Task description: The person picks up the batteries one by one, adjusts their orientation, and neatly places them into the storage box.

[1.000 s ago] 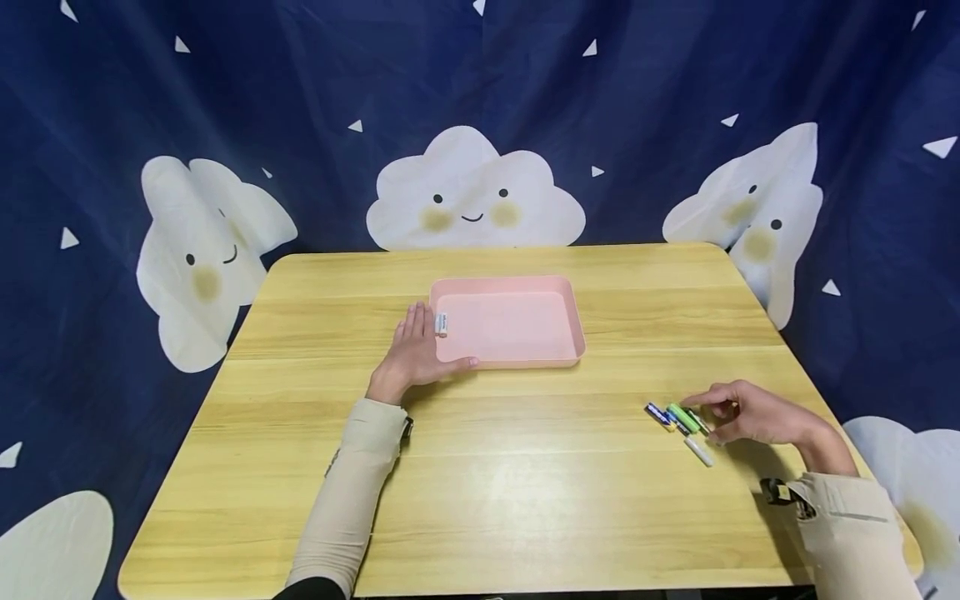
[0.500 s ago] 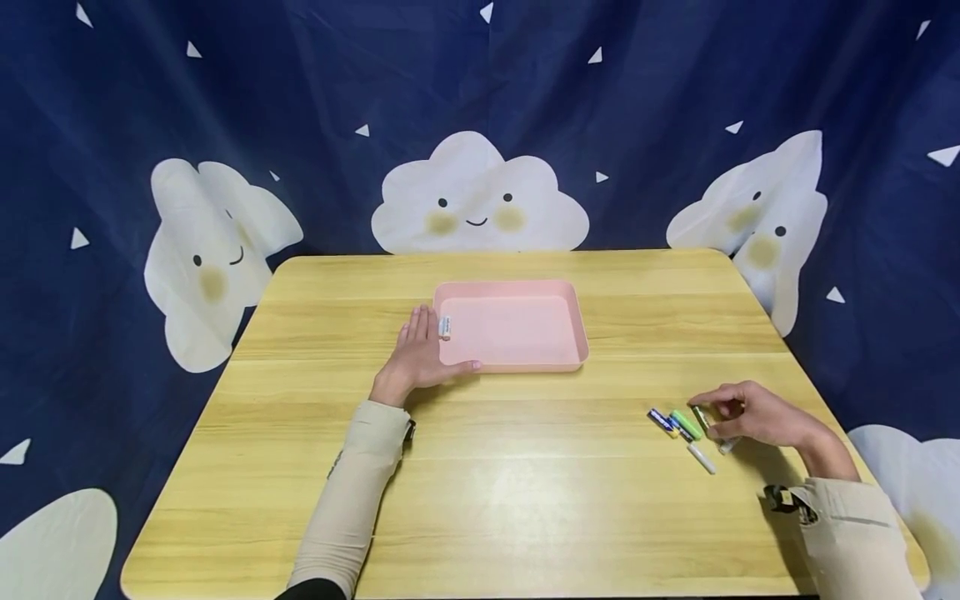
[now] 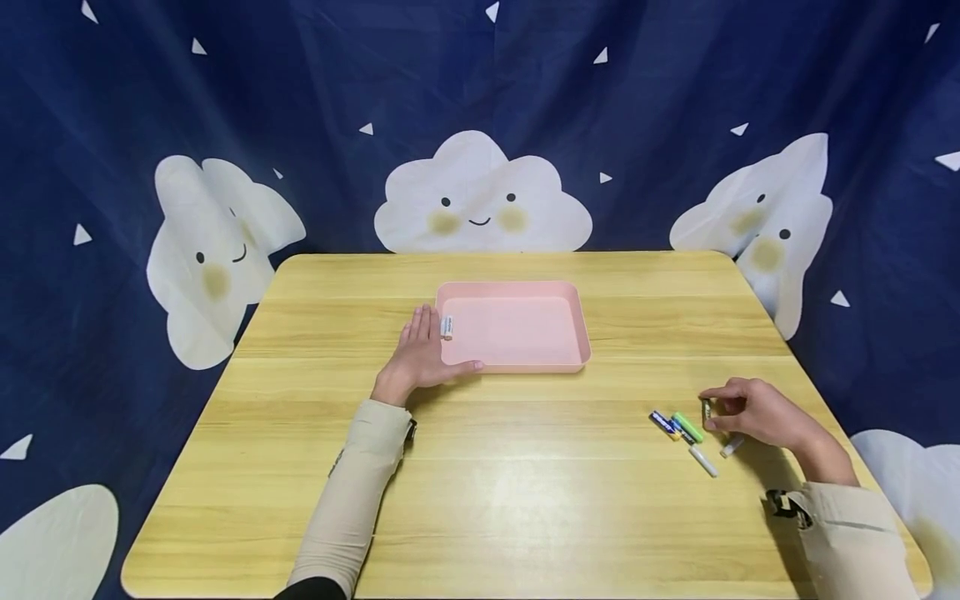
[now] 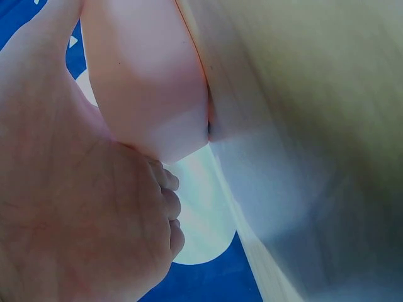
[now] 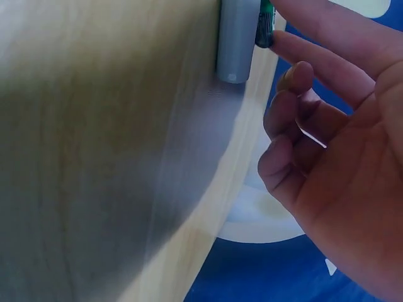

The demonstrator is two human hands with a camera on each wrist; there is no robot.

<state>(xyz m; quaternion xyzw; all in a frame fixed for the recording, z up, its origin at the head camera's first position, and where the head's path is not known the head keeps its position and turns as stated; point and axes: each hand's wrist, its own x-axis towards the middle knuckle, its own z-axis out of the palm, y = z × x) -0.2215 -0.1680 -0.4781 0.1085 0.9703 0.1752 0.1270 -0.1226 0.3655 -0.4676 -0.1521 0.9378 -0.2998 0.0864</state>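
Observation:
My left hand point(image 3: 420, 354) lies against the near left corner of a pink tray point(image 3: 517, 368), fingers straight along its side and thumb along the front wall. In the left wrist view, the palm point(image 4: 88, 207) is beside the tray's wall point(image 4: 145, 82). One white-labelled battery point(image 3: 447, 327) sits inside at the left. At the table's right, my right hand point(image 3: 765, 412) pinches a dark green battery point(image 3: 707, 412) between thumb and forefinger; it also shows in the right wrist view as a green battery point(image 5: 266, 26). Below that hand lies a whitish battery point(image 3: 732, 446).
Left of the right hand, a blue battery point(image 3: 663, 424) and a bright green battery point(image 3: 687, 427) lie bunched with others. A white battery point(image 3: 703, 461) lies just in front of them. The wooden table point(image 3: 517, 517) backs onto a blue curtain point(image 3: 315, 83) with cloud prints.
My right hand has drawn the dark green battery rightward, away from the bunch, and it now stands more upright in the fingers. The left hand stays at the tray.

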